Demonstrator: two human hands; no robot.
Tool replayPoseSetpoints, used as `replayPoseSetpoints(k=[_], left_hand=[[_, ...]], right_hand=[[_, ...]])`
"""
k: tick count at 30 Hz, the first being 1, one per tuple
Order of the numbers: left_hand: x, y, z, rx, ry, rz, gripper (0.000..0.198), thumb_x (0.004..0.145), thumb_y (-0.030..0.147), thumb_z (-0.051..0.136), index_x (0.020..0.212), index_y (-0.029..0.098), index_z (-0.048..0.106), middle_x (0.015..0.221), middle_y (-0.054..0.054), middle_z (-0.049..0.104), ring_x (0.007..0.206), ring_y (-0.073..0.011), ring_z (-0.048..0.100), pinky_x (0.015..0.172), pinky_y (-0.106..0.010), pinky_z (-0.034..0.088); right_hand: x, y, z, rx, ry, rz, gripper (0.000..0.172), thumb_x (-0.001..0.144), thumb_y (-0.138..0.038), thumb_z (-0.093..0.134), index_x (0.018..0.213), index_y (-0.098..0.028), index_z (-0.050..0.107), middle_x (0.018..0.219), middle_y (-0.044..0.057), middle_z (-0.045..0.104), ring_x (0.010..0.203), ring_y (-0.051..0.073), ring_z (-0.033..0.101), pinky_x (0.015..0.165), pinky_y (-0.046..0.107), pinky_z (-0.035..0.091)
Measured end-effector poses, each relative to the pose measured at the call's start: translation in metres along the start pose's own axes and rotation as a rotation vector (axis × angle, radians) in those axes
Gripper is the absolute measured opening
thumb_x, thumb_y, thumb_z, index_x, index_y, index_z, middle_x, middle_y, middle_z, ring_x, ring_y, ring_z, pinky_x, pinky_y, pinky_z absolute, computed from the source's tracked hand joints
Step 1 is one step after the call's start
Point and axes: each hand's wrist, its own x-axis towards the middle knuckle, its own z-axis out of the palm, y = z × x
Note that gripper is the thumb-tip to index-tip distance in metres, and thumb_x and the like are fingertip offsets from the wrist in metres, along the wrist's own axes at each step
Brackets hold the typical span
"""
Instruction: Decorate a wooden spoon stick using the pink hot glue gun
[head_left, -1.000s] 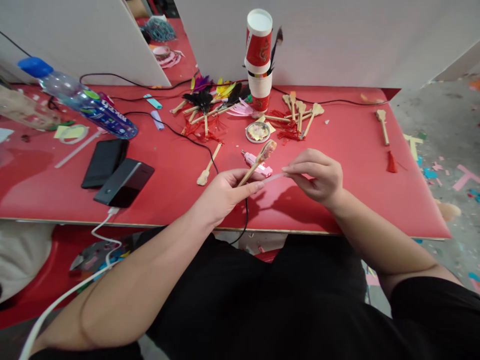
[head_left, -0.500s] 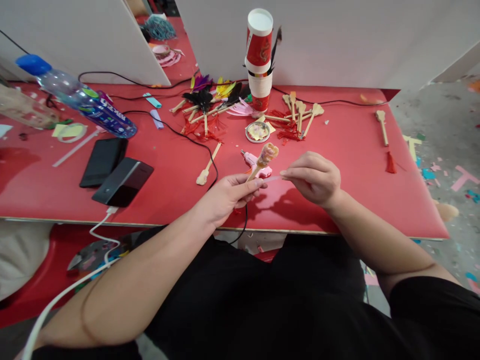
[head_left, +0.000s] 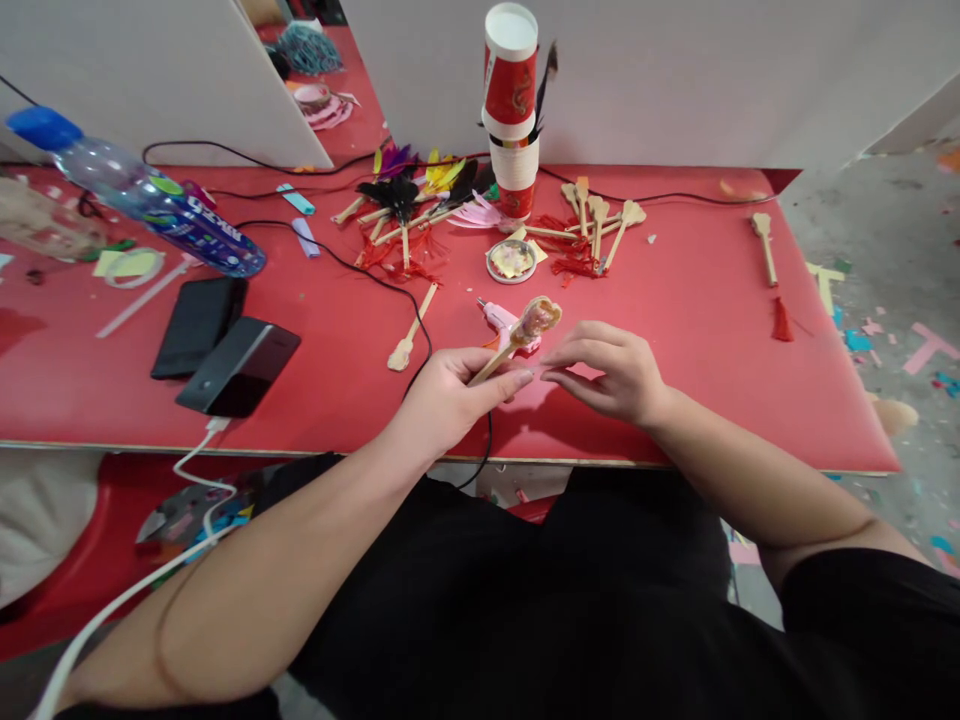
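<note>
My left hand (head_left: 469,392) is closed around the thin handle of a wooden stick (head_left: 534,320). The stick tilts up to the right, and its broad, lumpy head looks glossy with pinkish and brown patches. Just right of the left fingertips is my right hand (head_left: 604,372), its thumb and forefinger slightly apart; nothing clear shows between them. Behind the stick's head, a pink glue gun (head_left: 501,322) lies on the red table, partly hidden. Farther back sits a small round dish (head_left: 511,262) with yellowish contents. Another wooden stick (head_left: 411,330) rests left of the glue gun.
Feathered sticks (head_left: 401,205) and plain sticks with red tassels (head_left: 600,225) lie at the back. Stacked paper cups (head_left: 512,85) stand near the white panel. Left are a bottle (head_left: 161,200), a phone (head_left: 199,320) and a black device (head_left: 244,365). A black cable (head_left: 375,270) crosses the table.
My right hand has moved left and down towards the left hand, and its pinch has loosened. The translucent strip between the hands no longer shows clearly. The stick has tipped lower to the right.
</note>
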Motion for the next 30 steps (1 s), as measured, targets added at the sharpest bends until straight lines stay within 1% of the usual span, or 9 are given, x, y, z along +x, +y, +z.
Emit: replayPoseSetpoints(k=[2,4,7,9,13,18,22,26,30], left_hand=[[-0.001,0.001,0.002,-0.005,-0.001,-0.001,0.041,0.081,0.058,0.098,0.082,0.019,0.087,0.07,-0.001,0.071,0.07,-0.0148,0.06,0.07,-0.03,0.052],[-0.001,0.001,0.002,-0.002,0.009,0.009,0.04,0.08,0.057,0.098,0.086,0.019,0.089,0.071,-0.001,0.072,0.071,-0.0147,0.06,0.07,-0.03,0.052],[-0.001,0.002,0.002,0.024,0.036,0.028,0.038,0.079,0.055,0.099,0.09,0.02,0.092,0.071,-0.001,0.071,0.069,-0.0143,0.058,0.068,-0.03,0.049],[-0.002,0.004,0.001,0.05,0.058,0.041,0.035,0.079,0.053,0.099,0.091,0.021,0.093,0.071,-0.001,0.072,0.069,-0.0144,0.057,0.068,-0.031,0.049],[-0.005,0.006,-0.002,0.088,0.089,0.067,0.029,0.084,0.048,0.096,0.095,0.022,0.094,0.081,-0.003,0.08,0.074,-0.0167,0.064,0.073,-0.032,0.052],[-0.006,0.007,-0.004,0.118,0.108,0.079,0.033,0.083,0.051,0.097,0.095,0.021,0.093,0.077,-0.003,0.079,0.071,-0.0158,0.061,0.069,-0.031,0.05],[-0.005,0.007,-0.004,0.13,0.102,0.088,0.032,0.084,0.051,0.097,0.095,0.021,0.093,0.082,-0.003,0.082,0.075,-0.0173,0.065,0.072,-0.031,0.053],[-0.004,0.006,-0.005,0.182,0.119,0.082,0.032,0.086,0.051,0.094,0.097,0.021,0.093,0.082,-0.004,0.083,0.074,-0.0171,0.066,0.072,-0.031,0.054],[-0.002,0.004,-0.006,0.185,0.102,0.088,0.032,0.087,0.051,0.093,0.097,0.021,0.093,0.086,-0.004,0.085,0.079,-0.0189,0.071,0.075,-0.032,0.057]], right_hand=[[0.0,-0.003,0.002,0.038,0.024,0.078,0.015,0.106,-0.046,0.085,0.103,-0.032,0.088,0.092,0.006,0.084,0.079,0.022,0.075,0.081,0.041,0.067],[0.001,-0.005,0.002,0.049,0.064,0.138,0.02,0.103,-0.051,0.088,0.096,-0.032,0.087,0.087,0.005,0.082,0.078,0.022,0.073,0.08,0.04,0.067],[0.003,-0.006,0.0,0.062,0.117,0.165,0.027,0.097,-0.055,0.095,0.089,-0.031,0.085,0.08,0.003,0.079,0.074,0.021,0.07,0.077,0.038,0.064],[0.004,-0.006,-0.001,0.083,0.131,0.154,0.027,0.097,-0.055,0.095,0.089,-0.031,0.086,0.081,0.003,0.08,0.074,0.021,0.071,0.077,0.038,0.064],[0.004,-0.005,-0.003,0.07,0.13,0.142,0.02,0.104,-0.052,0.087,0.099,-0.033,0.089,0.085,0.004,0.082,0.076,0.022,0.073,0.077,0.039,0.065],[0.004,0.002,-0.008,-0.008,0.115,0.018,0.012,0.105,-0.044,0.086,0.108,-0.033,0.09,0.088,0.004,0.083,0.077,0.022,0.074,0.075,0.039,0.063],[0.003,0.01,-0.014,-0.133,0.068,-0.074,0.013,0.107,-0.042,0.084,0.113,-0.032,0.089,0.095,0.006,0.084,0.08,0.023,0.074,0.078,0.041,0.064],[0.004,0.016,-0.018,-0.213,0.045,-0.221,0.015,0.111,-0.032,0.078,0.124,-0.028,0.085,0.1,0.007,0.084,0.085,0.023,0.076,0.079,0.039,0.063],[0.004,0.019,-0.017,-0.27,0.009,-0.241,0.015,0.114,-0.031,0.073,0.126,-0.028,0.081,0.102,0.007,0.083,0.087,0.024,0.076,0.08,0.04,0.062]])
